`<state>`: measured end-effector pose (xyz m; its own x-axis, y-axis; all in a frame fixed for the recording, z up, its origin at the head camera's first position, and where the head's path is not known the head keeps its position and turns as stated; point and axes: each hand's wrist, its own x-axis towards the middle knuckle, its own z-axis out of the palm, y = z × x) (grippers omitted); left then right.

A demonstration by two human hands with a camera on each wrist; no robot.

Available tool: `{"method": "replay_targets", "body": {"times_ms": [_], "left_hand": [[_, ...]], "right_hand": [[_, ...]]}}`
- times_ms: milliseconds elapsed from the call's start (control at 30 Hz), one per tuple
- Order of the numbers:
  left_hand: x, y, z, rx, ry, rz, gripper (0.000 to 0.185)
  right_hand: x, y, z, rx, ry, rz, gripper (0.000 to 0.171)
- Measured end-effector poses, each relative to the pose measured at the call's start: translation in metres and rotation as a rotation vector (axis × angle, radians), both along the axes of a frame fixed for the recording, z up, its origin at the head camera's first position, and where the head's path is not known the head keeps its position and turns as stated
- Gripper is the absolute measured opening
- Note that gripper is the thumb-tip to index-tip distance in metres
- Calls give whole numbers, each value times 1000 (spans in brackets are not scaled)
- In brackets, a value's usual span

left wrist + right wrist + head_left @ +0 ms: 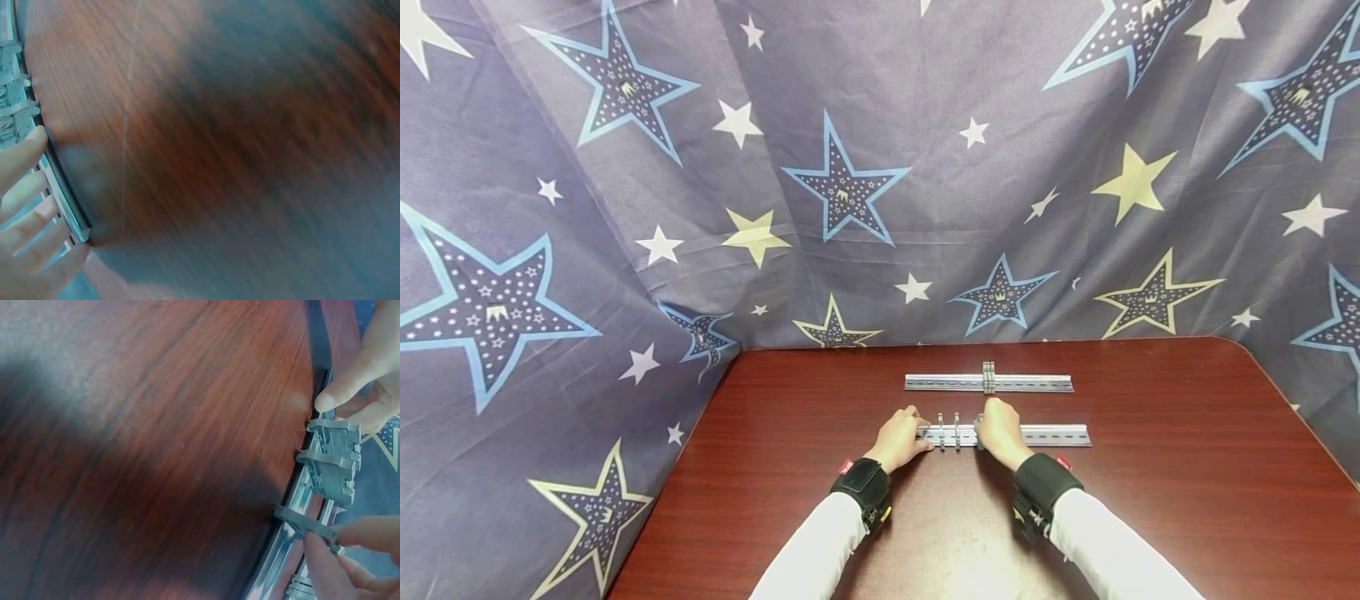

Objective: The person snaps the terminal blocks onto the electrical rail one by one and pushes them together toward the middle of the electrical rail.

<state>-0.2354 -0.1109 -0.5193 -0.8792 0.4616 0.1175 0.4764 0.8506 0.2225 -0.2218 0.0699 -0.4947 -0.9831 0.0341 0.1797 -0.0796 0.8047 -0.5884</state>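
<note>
The right hand (359,562) pinches a grey clip (306,525) seated on the metal rail (284,550), which lies along the dark red wooden table (137,444). Two more grey clips (334,459) sit side by side further along the rail. The left hand (365,375) touches the rail just beyond them

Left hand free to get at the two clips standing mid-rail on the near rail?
Probably yes. The left hand holds the near rail at its left end, right beside the two clips, with nothing between; the right hand sits beyond them.
</note>
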Motion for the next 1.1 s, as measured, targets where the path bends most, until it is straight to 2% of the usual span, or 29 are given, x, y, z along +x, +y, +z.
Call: {"method": "replay_targets", "body": {"times_ms": [267,467,767,800,833,900,967,1000,1033,1067,1100], "left_hand": [[1,-2,-2,4,13,-6,34],[-1,-5,-5,4,39,-26,34],[-4,-4,-6,18,38,-15,33],[-4,-4,-6,18,36,-16,34],[-5,-4,-6,18,35,-17,34],[-5,-4,-7,16,31,-18,34],[-4,-3,-7,14,26,-17,34],[-4,-3,-7,13,24,-18,34],[-4,-3,-7,12,23,-18,34],[-4,-3,-8,12,22,-18,34],[-4,-3,-7,13,23,-19,34]], "right_hand": [[-5,-7,0,38,0,-3,8],[-8,-12,2,71,-53,-29,11],[-12,-12,4,62,-95,-41,9],[-17,-10,-3,62,-100,-40,8],[-27,-7,-20,64,-65,-42,7],[-50,2,-64,78,2,-43,6],[-79,12,-116,96,65,-51,9],[-80,16,-122,98,78,-45,10],[-88,20,-136,89,51,-42,12],[-90,22,-138,80,-9,-37,16],[-91,25,-141,67,-22,-29,21]]}}
